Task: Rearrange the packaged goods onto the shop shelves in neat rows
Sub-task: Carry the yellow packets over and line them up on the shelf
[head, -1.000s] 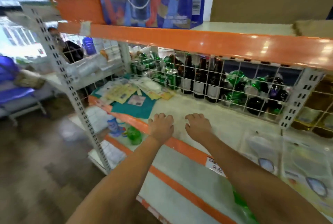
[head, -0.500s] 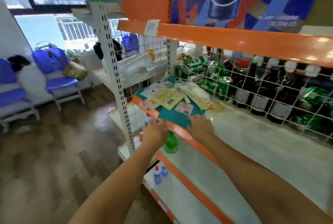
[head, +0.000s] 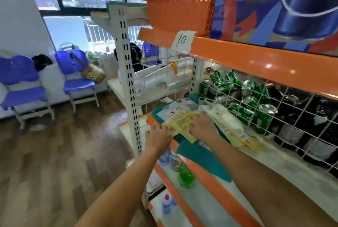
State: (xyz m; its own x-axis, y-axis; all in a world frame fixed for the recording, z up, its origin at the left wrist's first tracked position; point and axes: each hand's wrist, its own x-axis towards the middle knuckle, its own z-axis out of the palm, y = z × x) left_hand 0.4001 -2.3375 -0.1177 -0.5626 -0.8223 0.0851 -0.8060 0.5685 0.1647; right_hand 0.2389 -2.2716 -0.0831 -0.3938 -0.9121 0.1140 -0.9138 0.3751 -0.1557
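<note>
Handling: both hands on the flat packets at the shelf's left end.
Left hand (head: 158, 136): at the near left corner, fingertips on the near edge of the yellow packet (head: 180, 124); whether it pinches it, cannot tell.
Right hand (head: 202, 126): laid on the yellow packet's right side, fingers look flat, holding nothing.
Packets: a loose overlapping pile, yellow packet on top, white packet (head: 174, 111) just behind it, teal packet (head: 201, 159) under them jutting over the orange shelf edge (head: 210, 179).
Wipes pack (head: 226, 121): right of the right hand, touching the pile.
Behind mesh: green cans (head: 243, 111) and dark bottles (head: 300, 122).
Above: orange basket (head: 180, 12), tag "10" (head: 181, 41).
</note>
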